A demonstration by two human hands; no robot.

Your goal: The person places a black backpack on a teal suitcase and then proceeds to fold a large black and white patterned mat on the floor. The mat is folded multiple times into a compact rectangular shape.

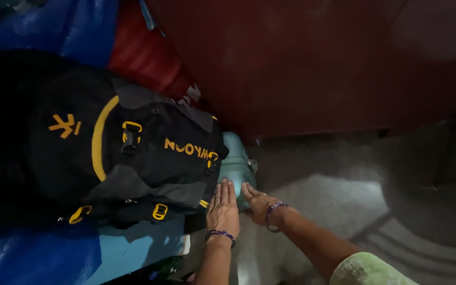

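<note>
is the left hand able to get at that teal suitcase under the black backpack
Probably yes: the left hand already lies flat on the teal suitcase at its exposed end; the black backpack covers the rest.

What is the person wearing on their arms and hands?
Both hands are bare, with no gloves or rings that I can make out. The left hand has a dark beaded bracelet around its wrist. The right hand has a purple beaded bracelet around its wrist. Higher up the right arm is a short pale green sleeve. The left arm shows no sleeve.
</note>
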